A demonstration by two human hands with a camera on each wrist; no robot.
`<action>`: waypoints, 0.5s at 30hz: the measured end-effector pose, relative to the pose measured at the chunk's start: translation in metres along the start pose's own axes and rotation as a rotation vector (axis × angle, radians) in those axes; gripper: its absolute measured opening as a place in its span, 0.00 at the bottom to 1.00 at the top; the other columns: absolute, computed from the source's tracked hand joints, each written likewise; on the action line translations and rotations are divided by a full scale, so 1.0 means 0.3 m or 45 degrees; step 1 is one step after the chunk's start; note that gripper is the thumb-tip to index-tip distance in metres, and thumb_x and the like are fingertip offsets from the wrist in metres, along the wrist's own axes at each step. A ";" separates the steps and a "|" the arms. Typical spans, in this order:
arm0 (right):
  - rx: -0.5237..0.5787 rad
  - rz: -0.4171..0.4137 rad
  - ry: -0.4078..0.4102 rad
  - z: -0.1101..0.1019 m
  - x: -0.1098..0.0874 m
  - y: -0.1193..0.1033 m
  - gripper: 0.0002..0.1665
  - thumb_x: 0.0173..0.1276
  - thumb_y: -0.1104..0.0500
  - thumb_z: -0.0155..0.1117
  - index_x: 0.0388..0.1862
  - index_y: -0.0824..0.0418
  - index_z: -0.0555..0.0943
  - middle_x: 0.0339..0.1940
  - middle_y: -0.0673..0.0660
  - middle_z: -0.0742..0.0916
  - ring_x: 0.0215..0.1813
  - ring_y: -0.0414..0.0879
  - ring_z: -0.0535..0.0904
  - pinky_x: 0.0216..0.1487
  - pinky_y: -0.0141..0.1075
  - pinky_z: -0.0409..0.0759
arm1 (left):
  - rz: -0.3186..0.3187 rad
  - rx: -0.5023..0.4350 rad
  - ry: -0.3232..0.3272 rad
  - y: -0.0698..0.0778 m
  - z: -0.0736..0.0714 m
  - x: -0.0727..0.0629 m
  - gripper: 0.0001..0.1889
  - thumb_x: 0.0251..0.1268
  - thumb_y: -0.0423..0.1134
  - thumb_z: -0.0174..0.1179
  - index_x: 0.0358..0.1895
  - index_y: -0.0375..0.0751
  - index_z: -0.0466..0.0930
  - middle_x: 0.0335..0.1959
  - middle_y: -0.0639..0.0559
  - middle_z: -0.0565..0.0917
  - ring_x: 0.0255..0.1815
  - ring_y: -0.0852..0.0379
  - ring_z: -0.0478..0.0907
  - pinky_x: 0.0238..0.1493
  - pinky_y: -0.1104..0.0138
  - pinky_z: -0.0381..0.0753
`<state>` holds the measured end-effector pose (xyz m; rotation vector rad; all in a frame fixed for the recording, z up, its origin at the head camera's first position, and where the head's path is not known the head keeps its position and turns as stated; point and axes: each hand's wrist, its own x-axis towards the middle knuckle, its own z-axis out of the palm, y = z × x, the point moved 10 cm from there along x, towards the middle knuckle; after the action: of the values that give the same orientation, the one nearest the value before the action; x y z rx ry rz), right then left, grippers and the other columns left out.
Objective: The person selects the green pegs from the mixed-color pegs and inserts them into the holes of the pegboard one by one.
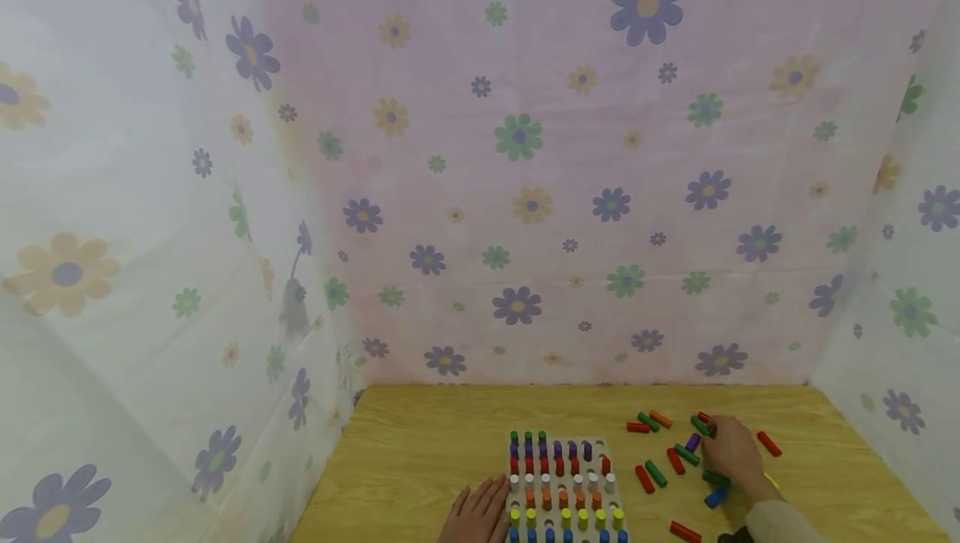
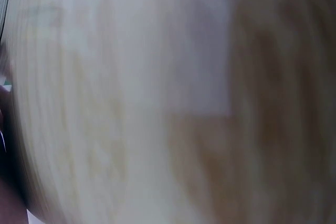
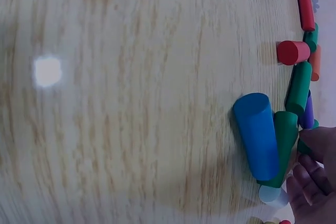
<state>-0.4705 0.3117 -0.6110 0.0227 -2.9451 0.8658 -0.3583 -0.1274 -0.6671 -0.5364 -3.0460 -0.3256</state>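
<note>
Nearest the head camera, at the bottom edge, a pale sleeve (image 1: 783, 522) leads up to the right hand (image 1: 735, 453), whose fingertips reach a green peg (image 1: 700, 426) lying among the loose pegs on the right part of the wooden table (image 1: 420, 443). In the right wrist view the thumb covers part of that peg, so I cannot tell whether the fingers have closed on it or merely touch it. Well apart from it, the left hand (image 1: 476, 514) lies beside the left edge of the pegboard (image 1: 596, 457) with its fingers fairly straight, and seems to hold nothing; the left wrist view is too blurred to add anything. Judging by their look, the pegs are light, stiff, painted wood, hardly fragile, with smooth sides that could slip a little under dry fingertips. Being round, each would probably roll if pushed from the side, so thumb and forefinger should come down on both flanks together. Around the middle gives the best balance for lifting; nearer one end would leave the other end clear. Crowding matters too: a red peg (image 1: 704, 416) sits just behind the green one, and a blue peg (image 3: 255, 136) lies close against another green peg (image 3: 286, 132), so a wide grasp might knock the neighbours.
</note>
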 end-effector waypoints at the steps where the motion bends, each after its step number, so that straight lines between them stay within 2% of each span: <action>1: 0.002 0.009 0.002 -0.001 0.000 0.001 0.19 0.64 0.67 0.62 0.46 0.84 0.78 0.44 0.79 0.84 0.45 0.71 0.82 0.44 0.59 0.84 | 0.001 0.001 -0.001 0.000 0.001 0.001 0.34 0.83 0.65 0.25 0.78 0.57 0.68 0.75 0.63 0.71 0.74 0.57 0.69 0.71 0.46 0.69; 4: 0.022 0.031 0.008 -0.004 -0.004 0.001 0.17 0.64 0.67 0.61 0.45 0.84 0.79 0.42 0.78 0.84 0.42 0.68 0.83 0.41 0.57 0.85 | -0.004 -0.005 -0.010 0.000 0.004 0.002 0.34 0.83 0.66 0.25 0.78 0.58 0.68 0.75 0.63 0.71 0.75 0.57 0.68 0.71 0.46 0.69; 9: 0.070 0.063 0.042 -0.013 -0.012 0.000 0.10 0.65 0.69 0.59 0.37 0.79 0.80 0.34 0.70 0.85 0.34 0.56 0.82 0.32 0.47 0.84 | -0.005 -0.019 -0.015 0.002 -0.001 0.002 0.35 0.82 0.66 0.23 0.78 0.57 0.67 0.75 0.63 0.71 0.75 0.56 0.68 0.71 0.46 0.68; 15: 0.088 0.083 0.066 -0.014 -0.021 0.000 0.09 0.66 0.69 0.60 0.34 0.78 0.79 0.31 0.67 0.85 0.30 0.52 0.80 0.27 0.42 0.81 | 0.004 -0.038 -0.016 -0.001 -0.001 0.003 0.35 0.83 0.66 0.24 0.78 0.56 0.67 0.75 0.62 0.71 0.75 0.55 0.68 0.71 0.45 0.68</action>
<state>-0.4640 0.3139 -0.6079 -0.0912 -2.8815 0.9619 -0.3592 -0.1274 -0.6667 -0.5472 -3.0568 -0.3697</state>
